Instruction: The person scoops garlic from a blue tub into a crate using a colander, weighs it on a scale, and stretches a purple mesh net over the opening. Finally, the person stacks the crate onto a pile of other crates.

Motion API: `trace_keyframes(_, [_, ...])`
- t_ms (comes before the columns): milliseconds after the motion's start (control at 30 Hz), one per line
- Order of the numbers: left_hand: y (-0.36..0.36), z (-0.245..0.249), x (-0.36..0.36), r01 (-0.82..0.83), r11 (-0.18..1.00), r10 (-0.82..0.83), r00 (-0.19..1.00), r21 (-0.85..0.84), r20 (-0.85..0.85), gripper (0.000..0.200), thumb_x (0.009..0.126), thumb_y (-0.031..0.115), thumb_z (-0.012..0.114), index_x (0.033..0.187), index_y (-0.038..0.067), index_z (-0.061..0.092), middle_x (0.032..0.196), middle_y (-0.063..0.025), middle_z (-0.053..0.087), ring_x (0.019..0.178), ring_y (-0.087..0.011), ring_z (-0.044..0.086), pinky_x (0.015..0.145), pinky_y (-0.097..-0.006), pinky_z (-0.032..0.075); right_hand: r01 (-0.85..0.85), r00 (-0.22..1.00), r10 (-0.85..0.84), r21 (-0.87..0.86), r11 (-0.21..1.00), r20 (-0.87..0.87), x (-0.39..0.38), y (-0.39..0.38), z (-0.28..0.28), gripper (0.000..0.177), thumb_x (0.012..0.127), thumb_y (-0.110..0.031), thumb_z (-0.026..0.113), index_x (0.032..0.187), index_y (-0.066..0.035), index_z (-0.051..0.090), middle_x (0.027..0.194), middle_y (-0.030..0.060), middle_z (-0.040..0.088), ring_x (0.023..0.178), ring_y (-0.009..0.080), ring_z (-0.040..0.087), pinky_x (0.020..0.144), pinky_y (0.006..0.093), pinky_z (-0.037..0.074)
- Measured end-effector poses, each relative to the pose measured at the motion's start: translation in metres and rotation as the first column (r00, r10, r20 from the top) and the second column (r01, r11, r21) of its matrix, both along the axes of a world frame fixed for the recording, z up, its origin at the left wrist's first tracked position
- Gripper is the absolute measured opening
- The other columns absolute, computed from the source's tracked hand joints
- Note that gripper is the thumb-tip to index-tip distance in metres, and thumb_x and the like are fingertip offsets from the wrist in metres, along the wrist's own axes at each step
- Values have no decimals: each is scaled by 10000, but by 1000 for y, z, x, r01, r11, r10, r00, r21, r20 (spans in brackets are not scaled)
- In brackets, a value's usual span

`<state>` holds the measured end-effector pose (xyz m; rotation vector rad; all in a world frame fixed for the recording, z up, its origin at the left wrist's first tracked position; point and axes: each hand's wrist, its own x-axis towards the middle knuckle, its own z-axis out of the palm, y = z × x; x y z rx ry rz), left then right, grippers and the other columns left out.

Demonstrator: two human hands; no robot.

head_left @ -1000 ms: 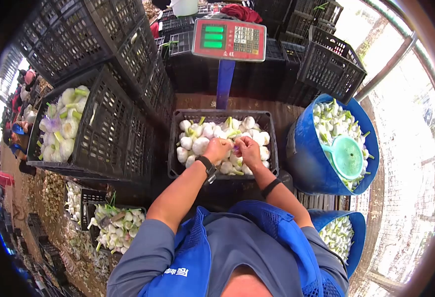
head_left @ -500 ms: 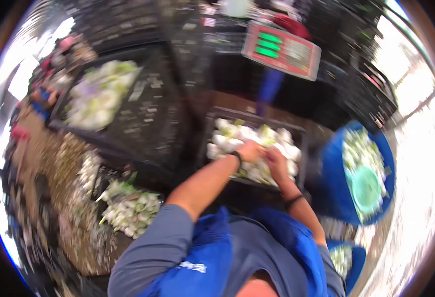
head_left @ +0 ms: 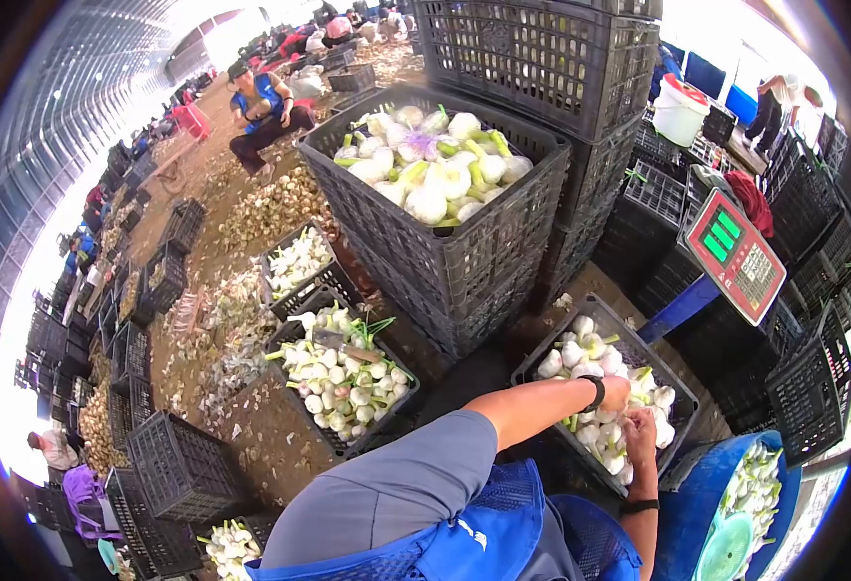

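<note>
A black plastic crate of white garlic bulbs stands in front of me, beside a blue scale post. Over its middle, my left hand is closed, its fingers curled down and mostly hidden. Close beside it, my right hand has its fingers pinched together among the bulbs. I cannot make out what is between the fingers of either hand. Each wrist wears a dark band.
A scale display with green digits rises beyond the crate. Stacked crates with garlic on top stand to the left, near another garlic crate. A blue tub holds garlic and a green bowl. A person crouches farther back.
My view has swung to the left, so the crate and both hands now appear farther right and the picture is sharper. Both hands stay close together over the garlic.
</note>
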<state>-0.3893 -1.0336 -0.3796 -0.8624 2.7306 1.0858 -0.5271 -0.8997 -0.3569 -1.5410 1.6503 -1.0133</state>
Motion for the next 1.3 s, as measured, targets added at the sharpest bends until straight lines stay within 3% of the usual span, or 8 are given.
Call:
trace_keyframes(67, [-5,-23,-7,515,542,-495,834,-664,244,128,748,188,655,772,125,763,803,-78,740,759,-228,711,657,-384,548,-6,997,-1,-78,997,-82,6,3,10,103,796,37,630,884,-8,603,863,59,524,734,153,524,667,286,445])
trace_keyframes(333, [-10,-13,-13,501,788,-421,863,-358,280,186,766,228,644,873,159,780,891,-45,749,803,-249,704,706,-384,546,71,986,-100,-204,976,-136,19,3,17,213,790,58,629,991,-6,659,780,54,573,664,154,530,618,286,445])
trace_keyframes(400, [-9,-14,-10,72,992,-83,990,104,110,207,769,261,656,895,152,777,902,-55,748,818,-250,704,720,-381,547,23,983,-66,-242,970,-173,11,2,10,232,790,62,629,1007,-12,672,788,53,576,670,154,532,618,284,444])
trace_keyframes(633, [-29,-53,-32,375,913,-387,921,-161,-50,151,778,232,688,834,118,772,812,-58,740,694,-237,685,651,-377,546,111,993,-114,-116,987,-18,21,1,23,141,811,47,625,926,0,692,791,76,589,674,177,553,620,298,447])
trace_keyframes(700, [-1,35,2,-87,941,30,984,326,177,161,796,235,682,775,96,760,736,-55,718,637,-200,671,616,-357,546,32,984,-62,-175,984,-168,18,-1,22,137,814,42,623,929,6,689,786,79,588,676,182,556,626,302,449])
trace_keyframes(1133, [10,25,11,-147,958,183,974,244,-131,136,758,145,669,636,96,701,595,-28,663,526,-147,627,525,-323,515,-130,981,135,44,990,-136,-5,-4,13,158,728,-59,725,837,-7,623,905,102,584,803,197,536,730,314,466])
trace_keyframes(1233, [7,21,13,-181,931,225,968,318,-108,124,756,153,652,669,121,735,599,-30,665,524,-149,623,521,-325,511,-55,984,45,-56,997,-175,-14,-8,-16,65,835,-51,670,846,-6,624,740,14,570,566,96,505,506,243,406])
trace_keyframes(1300, [7,25,14,-211,912,256,963,352,-85,128,759,163,650,691,129,752,600,-31,666,528,-151,625,520,-322,510,77,976,-88,63,995,199,-1,-3,4,64,886,-60,636,869,-2,657,664,-2,589,556,86,515,523,241,414])
